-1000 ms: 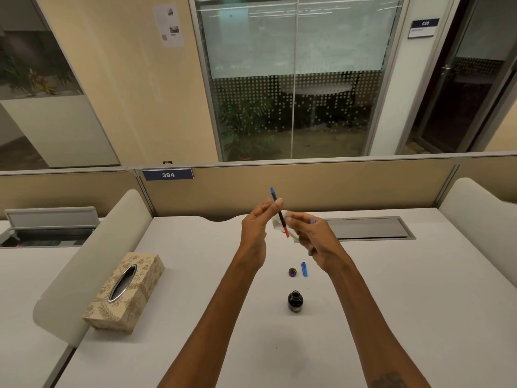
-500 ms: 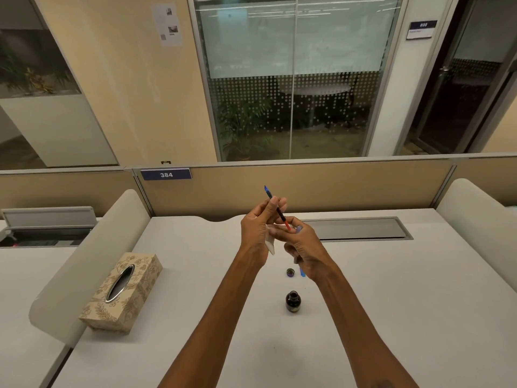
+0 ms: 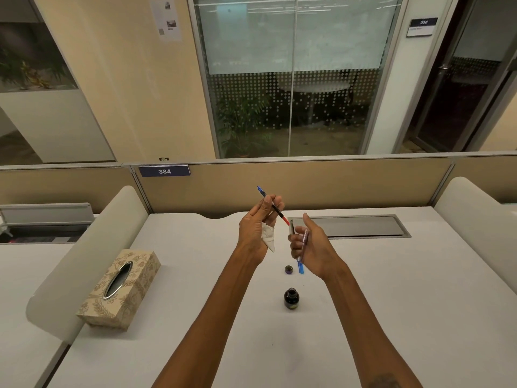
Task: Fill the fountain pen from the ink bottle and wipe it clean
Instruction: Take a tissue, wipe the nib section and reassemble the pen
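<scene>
My left hand is raised above the desk, gripping the fountain pen between thumb and fingers. The pen slants, blue nib end up and to the left, red end down and to the right. A crumpled white tissue is tucked under the same hand's lower fingers. My right hand, a little to the right and apart from it, holds a translucent purple pen barrel. The open ink bottle stands on the desk below both hands. Its cap lies behind it beside a small blue piece.
A patterned tissue box sits at the left on the white desk. A grey cable hatch lies at the back right. Curved white dividers flank the desk, and a beige partition closes off the back.
The hands have drawn apart. The tissue has passed from my right hand to my left hand, under the pen. My right hand now holds the purple barrel.
</scene>
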`<state>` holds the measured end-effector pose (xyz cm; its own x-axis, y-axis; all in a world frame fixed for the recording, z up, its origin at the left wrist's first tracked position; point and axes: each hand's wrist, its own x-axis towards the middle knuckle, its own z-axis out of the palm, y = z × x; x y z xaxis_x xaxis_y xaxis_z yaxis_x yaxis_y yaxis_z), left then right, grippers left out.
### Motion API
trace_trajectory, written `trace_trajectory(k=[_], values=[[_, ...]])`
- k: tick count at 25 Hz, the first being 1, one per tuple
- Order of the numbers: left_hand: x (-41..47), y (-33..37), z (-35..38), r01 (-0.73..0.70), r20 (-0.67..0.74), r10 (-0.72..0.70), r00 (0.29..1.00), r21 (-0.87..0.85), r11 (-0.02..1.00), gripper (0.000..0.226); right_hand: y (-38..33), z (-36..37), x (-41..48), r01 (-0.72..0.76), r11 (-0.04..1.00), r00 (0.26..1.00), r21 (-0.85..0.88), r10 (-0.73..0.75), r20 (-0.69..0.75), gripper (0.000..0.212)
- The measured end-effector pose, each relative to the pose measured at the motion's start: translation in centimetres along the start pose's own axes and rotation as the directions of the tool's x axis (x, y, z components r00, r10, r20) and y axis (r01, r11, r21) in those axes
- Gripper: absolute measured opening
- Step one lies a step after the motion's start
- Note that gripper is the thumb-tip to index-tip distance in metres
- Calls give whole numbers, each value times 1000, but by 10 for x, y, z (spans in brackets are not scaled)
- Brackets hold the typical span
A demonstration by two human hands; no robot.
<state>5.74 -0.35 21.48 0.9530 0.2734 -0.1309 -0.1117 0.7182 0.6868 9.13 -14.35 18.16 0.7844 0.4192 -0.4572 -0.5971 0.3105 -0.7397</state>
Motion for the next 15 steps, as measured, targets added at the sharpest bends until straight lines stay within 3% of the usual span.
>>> trace_trajectory(k=[3,5,9,15], values=[[2,-3,-4,14,-14,-15,1000,-12,1000,23,-3,-6,2,-81,989,996,127,77,38,21],[3,-4,-7,19,-20,-19,1000,-13,1000,24,-5,-11,-2,-77,991,994,111,69,79,21],[4,-7,-8,10,-19,-10,1000,7,1000,30,-1,-11,-8,44,997,997,68,-48,63,26],[5,-7,-7,-8,-25,8,1000,-13,1000,33,-3,-10,-16,275,946,961,-173,-267,64,27]])
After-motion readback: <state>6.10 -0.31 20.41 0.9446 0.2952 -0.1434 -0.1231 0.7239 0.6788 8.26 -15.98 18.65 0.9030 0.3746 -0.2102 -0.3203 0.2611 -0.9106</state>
